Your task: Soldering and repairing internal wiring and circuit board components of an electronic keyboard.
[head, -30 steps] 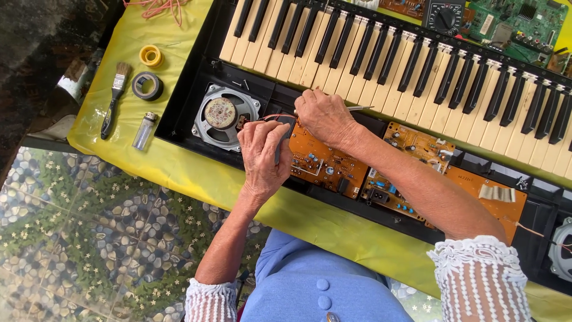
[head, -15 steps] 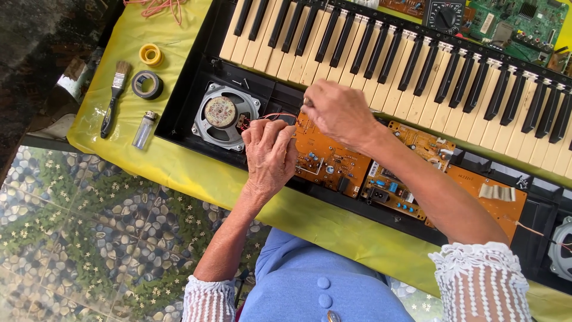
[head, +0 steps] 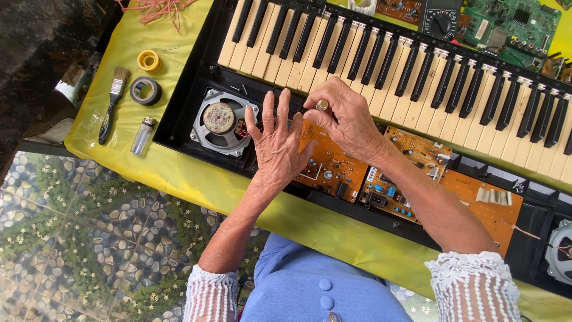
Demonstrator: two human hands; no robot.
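An opened electronic keyboard (head: 417, 65) lies on a yellow cloth (head: 179, 179) with its orange circuit boards (head: 333, 170) exposed. My left hand (head: 277, 146) rests flat on the left end of the boards with its fingers spread, right beside a round speaker (head: 218, 118). My right hand (head: 351, 122) hovers at the edge of the keys. Its fingertips pinch a small tool with a brass-coloured round end (head: 322, 105), held upright. The tool's lower part is hidden by the fingers.
On the cloth at left lie a paintbrush (head: 113, 101), a black tape roll (head: 145, 90), a yellow roll (head: 148, 60) and a small lighter (head: 142, 135). Red wires (head: 158, 9), a multimeter (head: 441, 21) and a green circuit board (head: 512, 27) sit at the back. A second speaker (head: 560, 250) shows at right.
My left hand has opened from a curled grip by the speaker wires to spread fingers. My right hand has shifted up and right toward the keys, and the tool's brass end now shows.
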